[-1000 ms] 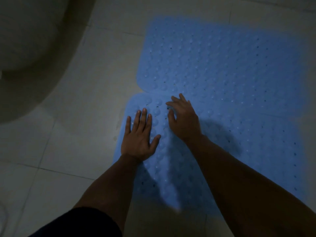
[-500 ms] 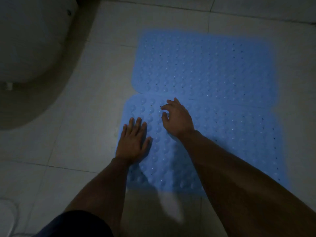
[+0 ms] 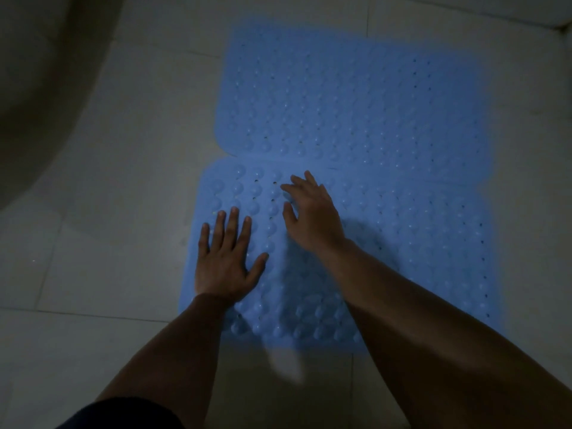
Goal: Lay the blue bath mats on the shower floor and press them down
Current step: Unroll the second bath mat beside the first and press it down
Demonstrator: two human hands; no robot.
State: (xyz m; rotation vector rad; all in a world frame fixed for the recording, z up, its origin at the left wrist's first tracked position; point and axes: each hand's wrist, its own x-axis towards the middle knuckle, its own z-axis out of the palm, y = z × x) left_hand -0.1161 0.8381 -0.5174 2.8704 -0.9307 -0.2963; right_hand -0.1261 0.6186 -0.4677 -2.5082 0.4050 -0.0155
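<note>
Two blue bath mats with round bumps and small holes lie side by side on the pale tiled floor. The far mat meets the near mat along a seam across the middle of the view. My left hand lies flat, fingers straight and spread, on the near mat's left edge. My right hand rests on the same mat just right of it, fingers bent a little with the tips touching the bumps near the seam. Both forearms reach in from the bottom of the view.
A large pale rounded fixture curves through the upper left corner, casting a shadow on the tiles. Bare floor tiles with grout lines surround the mats. A wall base runs along the top right. The light is dim.
The view has shifted slightly. My left hand's fingers have spread apart on the near mat. My right hand stays at the same spot near the seam.
</note>
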